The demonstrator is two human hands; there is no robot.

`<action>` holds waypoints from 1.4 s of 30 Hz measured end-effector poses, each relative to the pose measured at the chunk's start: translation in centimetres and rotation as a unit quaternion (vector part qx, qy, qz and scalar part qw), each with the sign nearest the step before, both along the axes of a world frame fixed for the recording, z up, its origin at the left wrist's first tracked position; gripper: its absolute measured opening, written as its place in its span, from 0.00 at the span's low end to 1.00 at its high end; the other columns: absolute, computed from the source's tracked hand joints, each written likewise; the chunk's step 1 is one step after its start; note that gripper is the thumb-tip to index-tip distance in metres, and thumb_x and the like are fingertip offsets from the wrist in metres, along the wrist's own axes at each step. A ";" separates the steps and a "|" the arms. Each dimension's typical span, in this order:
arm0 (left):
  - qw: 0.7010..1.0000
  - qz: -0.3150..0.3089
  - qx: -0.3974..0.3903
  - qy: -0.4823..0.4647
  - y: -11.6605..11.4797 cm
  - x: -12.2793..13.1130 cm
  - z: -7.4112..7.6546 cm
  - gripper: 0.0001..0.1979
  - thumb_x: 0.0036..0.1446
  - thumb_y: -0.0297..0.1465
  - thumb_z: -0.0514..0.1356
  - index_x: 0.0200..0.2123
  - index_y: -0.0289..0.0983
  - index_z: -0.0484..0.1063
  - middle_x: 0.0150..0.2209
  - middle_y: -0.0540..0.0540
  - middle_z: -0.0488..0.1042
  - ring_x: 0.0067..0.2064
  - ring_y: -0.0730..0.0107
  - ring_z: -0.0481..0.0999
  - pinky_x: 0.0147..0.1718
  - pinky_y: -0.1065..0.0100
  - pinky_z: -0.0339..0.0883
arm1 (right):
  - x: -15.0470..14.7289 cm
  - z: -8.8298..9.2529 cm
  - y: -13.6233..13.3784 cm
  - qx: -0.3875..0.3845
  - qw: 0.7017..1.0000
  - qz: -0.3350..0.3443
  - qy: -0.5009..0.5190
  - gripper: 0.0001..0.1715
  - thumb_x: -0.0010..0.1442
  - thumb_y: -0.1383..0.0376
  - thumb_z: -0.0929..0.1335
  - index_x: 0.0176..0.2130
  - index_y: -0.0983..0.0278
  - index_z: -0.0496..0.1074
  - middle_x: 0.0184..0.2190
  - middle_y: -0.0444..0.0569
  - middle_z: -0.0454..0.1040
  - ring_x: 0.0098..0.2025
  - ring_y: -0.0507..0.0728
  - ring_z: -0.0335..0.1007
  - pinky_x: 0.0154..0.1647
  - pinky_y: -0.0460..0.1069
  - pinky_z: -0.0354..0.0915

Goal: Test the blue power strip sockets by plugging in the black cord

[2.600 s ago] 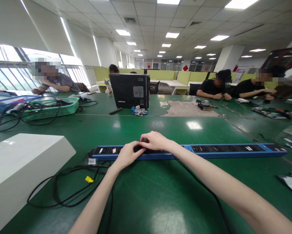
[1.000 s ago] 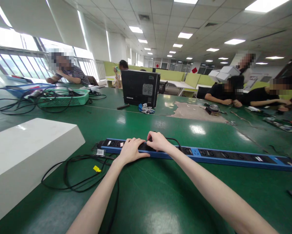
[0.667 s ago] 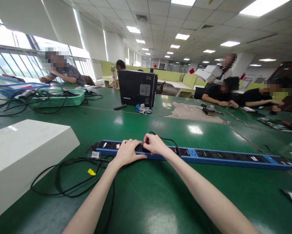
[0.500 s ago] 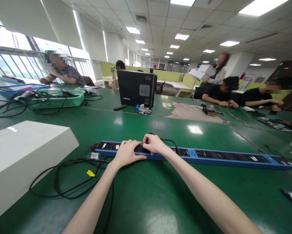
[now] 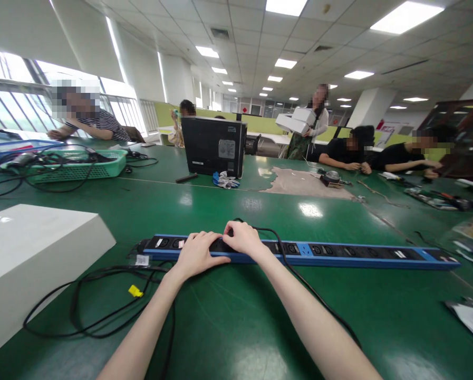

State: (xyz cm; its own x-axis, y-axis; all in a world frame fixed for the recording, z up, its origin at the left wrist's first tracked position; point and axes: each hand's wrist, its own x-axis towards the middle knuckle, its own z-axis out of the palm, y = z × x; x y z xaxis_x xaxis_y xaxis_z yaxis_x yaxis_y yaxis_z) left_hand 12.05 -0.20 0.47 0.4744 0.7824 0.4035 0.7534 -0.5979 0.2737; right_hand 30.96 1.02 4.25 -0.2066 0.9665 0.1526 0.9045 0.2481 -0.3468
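A long blue and black power strip (image 5: 350, 251) with several sockets lies across the green table. My left hand (image 5: 199, 253) spans the strip near its left end, fingers over the top and thumb along the near side. Close beside it, my right hand (image 5: 242, 237) is closed in a pinch over the sockets, holding the end of a black power cord (image 5: 280, 248). The plug itself is mostly hidden by my fingers. From there the cord arcs right, crosses the strip and runs down past my right forearm. A looped black cable (image 5: 76, 301) with a yellow tag (image 5: 135, 291) lies left of my left forearm.
A white box (image 5: 42, 237) stands at left, behind it a green basket (image 5: 78, 166) of cables. A black monitor (image 5: 212, 145) and gloves (image 5: 225, 180) are across the table. Several people are beyond, one carrying white boxes (image 5: 297, 121). Tools and papers lie at right.
My hands keep nearly the same pose on the strip, the right hand slightly nearer the left. More of the cord shows right of my forearm. The person with boxes has moved left.
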 end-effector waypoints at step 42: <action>1.000 0.002 -0.014 0.003 -0.2 0.1 0.3 0.33 0.48 0.59 0.64 0.53 0.47 0.72 0.50 0.46 0.77 0.51 0.52 0.72 0.53 0.55 0.58 | 2.0 6.0 -2.8 0.122 0.987 -0.015 0.103 0.11 0.62 0.60 0.65 0.39 0.59 0.77 0.32 0.46 0.78 0.34 0.56 0.72 0.35 0.47 0.60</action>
State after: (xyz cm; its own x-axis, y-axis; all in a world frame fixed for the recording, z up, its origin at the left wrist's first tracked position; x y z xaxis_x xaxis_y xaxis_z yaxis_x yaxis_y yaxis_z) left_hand 12.10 -0.43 0.77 0.4738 0.7949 0.3791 0.7568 -0.5876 0.2862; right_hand 32.94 -1.75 10.28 -0.1180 0.9007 0.4180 0.8296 0.3208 -0.4571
